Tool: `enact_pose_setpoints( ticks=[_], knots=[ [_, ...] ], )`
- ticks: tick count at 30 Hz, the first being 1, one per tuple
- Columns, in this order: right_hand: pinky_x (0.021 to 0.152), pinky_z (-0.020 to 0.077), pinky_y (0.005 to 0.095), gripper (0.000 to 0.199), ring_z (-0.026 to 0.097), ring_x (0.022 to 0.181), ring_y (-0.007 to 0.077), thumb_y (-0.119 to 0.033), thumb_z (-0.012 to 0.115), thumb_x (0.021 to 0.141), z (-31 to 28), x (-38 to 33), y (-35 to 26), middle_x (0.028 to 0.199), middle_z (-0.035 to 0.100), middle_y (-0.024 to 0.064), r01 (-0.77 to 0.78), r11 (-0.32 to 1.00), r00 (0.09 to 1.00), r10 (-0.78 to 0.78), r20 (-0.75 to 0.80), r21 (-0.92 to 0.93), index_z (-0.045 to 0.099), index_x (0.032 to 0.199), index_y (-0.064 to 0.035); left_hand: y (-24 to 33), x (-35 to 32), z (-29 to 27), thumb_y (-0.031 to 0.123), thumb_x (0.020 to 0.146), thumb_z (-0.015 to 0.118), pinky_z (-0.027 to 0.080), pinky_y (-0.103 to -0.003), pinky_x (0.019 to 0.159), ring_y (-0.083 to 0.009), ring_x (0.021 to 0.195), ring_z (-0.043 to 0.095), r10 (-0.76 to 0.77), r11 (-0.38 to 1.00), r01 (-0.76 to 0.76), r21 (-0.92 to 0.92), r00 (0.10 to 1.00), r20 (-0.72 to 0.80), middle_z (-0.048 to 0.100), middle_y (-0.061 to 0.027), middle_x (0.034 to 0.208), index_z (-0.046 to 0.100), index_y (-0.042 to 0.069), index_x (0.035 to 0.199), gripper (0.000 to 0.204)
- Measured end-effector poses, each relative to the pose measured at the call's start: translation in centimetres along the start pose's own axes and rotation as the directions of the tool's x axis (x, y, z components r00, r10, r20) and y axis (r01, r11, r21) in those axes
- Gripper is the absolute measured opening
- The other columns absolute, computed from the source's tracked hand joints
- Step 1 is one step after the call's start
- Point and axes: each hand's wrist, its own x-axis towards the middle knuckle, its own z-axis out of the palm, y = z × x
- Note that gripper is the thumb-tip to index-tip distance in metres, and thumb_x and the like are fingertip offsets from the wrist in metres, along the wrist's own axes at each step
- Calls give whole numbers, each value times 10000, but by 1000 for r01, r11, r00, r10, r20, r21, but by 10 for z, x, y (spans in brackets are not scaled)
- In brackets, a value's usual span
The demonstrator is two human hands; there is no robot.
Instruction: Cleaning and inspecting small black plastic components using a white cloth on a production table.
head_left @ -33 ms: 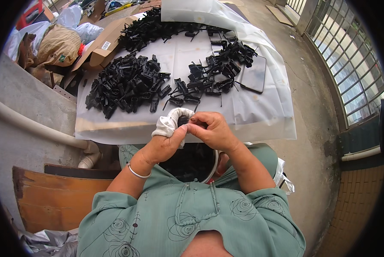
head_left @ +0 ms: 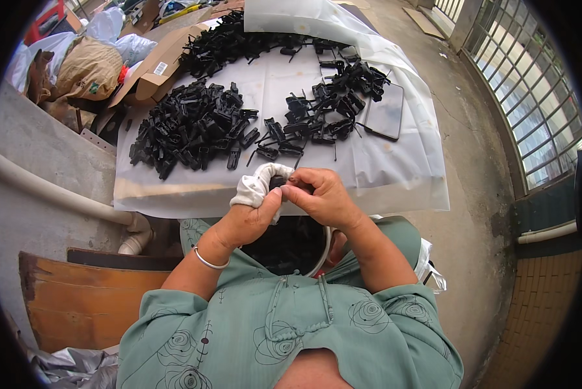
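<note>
My left hand, its fingers wrapped in white cloth, is closed around a small black plastic part just off the table's near edge. From the right, my right hand meets it with bent fingers, thumb and fingertips pinched close against the left thumb. Whatever sits between those right fingertips is too small to make out. Below both hands, a round bucket with a pale rim stands between my knees and holds dark pieces. Beyond the hands lies a heap of black plastic clips.
A second cluster of black parts with thin stems lies right of the heap, beside a flat dark-edged phone-like slab. More parts are piled at the back. Translucent sheeting covers the table. A cardboard box leans at left.
</note>
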Motion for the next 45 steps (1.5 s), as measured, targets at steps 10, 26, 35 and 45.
enact_pose_setpoints(
  ticks=[10,26,35,45],
  knots=[
    [530,389,296,244,410,549,137,-163,486,910,11,4,12,598,482,85,50,992,996,-41,79,-116,525,743,11,-12,6,5,32,823,417,442,-290,674,-146,744,507,235,923,-189,334,967,-103,515,-82,823,485,-20,1020,216],
    [557,391,260,279,409,604,79,-172,459,934,27,9,12,621,474,16,-11,1000,1000,12,28,-19,511,713,-10,-10,4,-3,16,822,392,433,-251,698,-104,782,481,232,923,-178,340,965,-125,510,-79,832,483,-20,1006,208],
    [563,387,268,317,424,599,110,-200,456,940,2,19,14,617,474,28,37,995,995,-45,-87,-94,503,691,-9,15,50,-73,37,734,601,430,-388,862,-338,980,543,681,198,-115,973,730,-52,537,-214,1118,528,-4,1153,427],
    [535,389,292,294,429,547,162,-193,475,923,0,17,23,582,464,85,50,960,990,-84,-114,-274,524,708,1,-27,77,-42,54,781,495,475,-369,766,-315,865,576,163,323,-115,939,985,65,604,-146,930,611,38,959,213]
  ],
)
